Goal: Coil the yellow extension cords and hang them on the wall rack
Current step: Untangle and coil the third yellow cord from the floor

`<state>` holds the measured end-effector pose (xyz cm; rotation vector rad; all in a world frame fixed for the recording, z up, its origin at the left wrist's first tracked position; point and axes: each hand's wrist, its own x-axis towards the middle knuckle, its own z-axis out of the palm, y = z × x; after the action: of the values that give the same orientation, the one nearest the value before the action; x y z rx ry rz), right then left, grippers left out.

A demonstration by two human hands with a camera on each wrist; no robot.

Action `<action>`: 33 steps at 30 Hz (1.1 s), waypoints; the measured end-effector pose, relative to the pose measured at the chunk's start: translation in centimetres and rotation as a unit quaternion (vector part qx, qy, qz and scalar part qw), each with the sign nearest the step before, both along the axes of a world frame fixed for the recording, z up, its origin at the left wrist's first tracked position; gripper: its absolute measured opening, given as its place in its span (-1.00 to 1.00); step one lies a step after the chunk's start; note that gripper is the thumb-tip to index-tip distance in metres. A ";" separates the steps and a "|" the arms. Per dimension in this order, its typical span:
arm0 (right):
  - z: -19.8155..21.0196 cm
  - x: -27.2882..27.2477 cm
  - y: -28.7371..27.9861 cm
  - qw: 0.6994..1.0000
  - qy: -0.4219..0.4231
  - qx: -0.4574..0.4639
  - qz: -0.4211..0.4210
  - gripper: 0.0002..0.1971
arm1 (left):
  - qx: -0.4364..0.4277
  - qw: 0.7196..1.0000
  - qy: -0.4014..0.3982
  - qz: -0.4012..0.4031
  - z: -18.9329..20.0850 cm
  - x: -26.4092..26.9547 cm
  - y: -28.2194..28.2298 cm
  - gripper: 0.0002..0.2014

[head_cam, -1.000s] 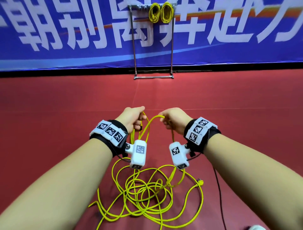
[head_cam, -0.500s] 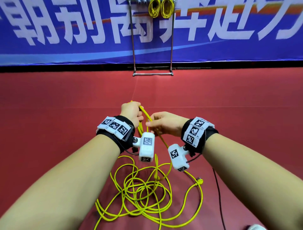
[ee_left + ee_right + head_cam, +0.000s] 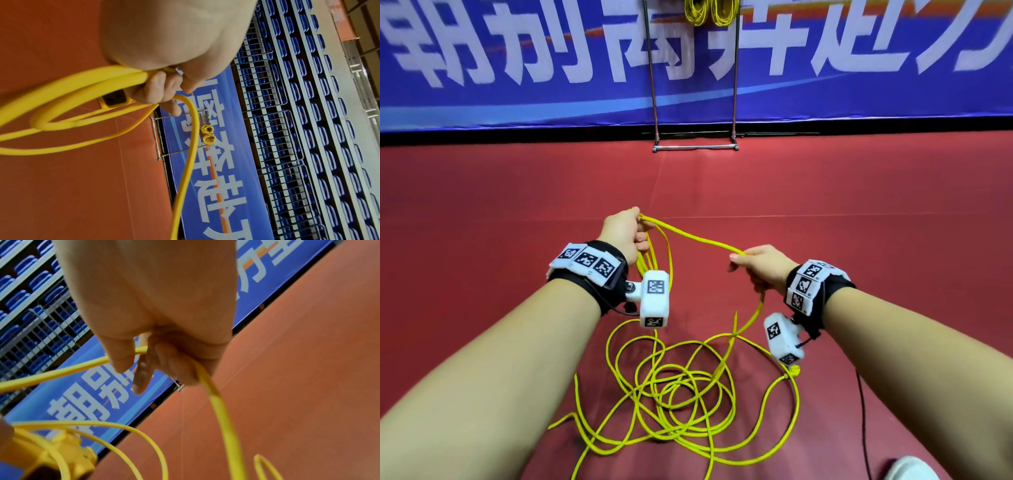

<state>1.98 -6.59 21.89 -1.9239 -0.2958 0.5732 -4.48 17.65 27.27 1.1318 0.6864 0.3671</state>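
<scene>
1. Left hand: raised over the red floor, fingers curled tight round several gathered loops of the yellow extension cord; yellow socket end tucked just under the fist.
2. Right hand: apart from the left, thumb and fingers pinched on a single strand of the same cord.
3. Strand between the hands: spans from fist to pinch with a slight sag, clear of the floor.
4. Remainder of cord: loose tangled heap on the floor beneath both forearms; yellow plug at the heap's right edge.
5. Wall rack: metal frame against the blue banner, well apart from the hands; two coiled yellow cords hung side by side at its top.
6. Thin black cable: on the floor, right of the heap.
</scene>
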 end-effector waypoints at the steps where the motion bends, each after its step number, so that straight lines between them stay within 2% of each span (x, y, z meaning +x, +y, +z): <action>1: 0.3 0.2 0.1 0.999 -0.008 0.019 -0.032 -0.77 | 0.002 1.000 0.009 -0.005 -0.5 0.0 0.4 -0.70; 6: 1.1 1.1 1.0 0.988 -0.026 0.028 -0.152 -0.90 | 0.036 0.998 0.053 -0.001 -2.0 -0.1 1.3 -0.69; 11: 1.1 0.8 1.6 0.987 0.018 0.032 -0.158 -0.93 | 0.040 0.996 0.074 -0.002 -3.0 -0.1 2.0 -0.73; 14: 1.7 0.7 2.4 0.983 0.065 0.046 -0.166 -0.88 | 0.054 0.995 0.078 -0.014 -3.1 0.1 1.9 -0.73; 19: 2.4 0.4 4.2 0.987 0.095 0.028 -0.129 -0.77 | 0.059 0.994 0.080 -0.053 -2.8 0.6 0.4 -0.70; 25: 2.8 -1.0 6.2 0.984 0.101 0.115 -0.092 -0.86 | 0.070 0.988 0.099 -0.094 -2.1 1.0 -2.2 -0.76; 30: 3.6 -2.4 7.2 0.979 0.097 0.177 -0.040 -0.80 | 0.094 0.982 0.095 -0.133 -2.6 1.2 -3.9 -0.83; 33: 4.0 -3.2 7.3 0.976 0.108 0.189 0.010 -0.87 | 0.065 0.989 0.073 -0.109 -2.6 1.2 -4.0 -0.82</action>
<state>-1.22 0.74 25.93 -1.4799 -0.2633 0.6796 -3.31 13.60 24.66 1.3546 0.6668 0.1451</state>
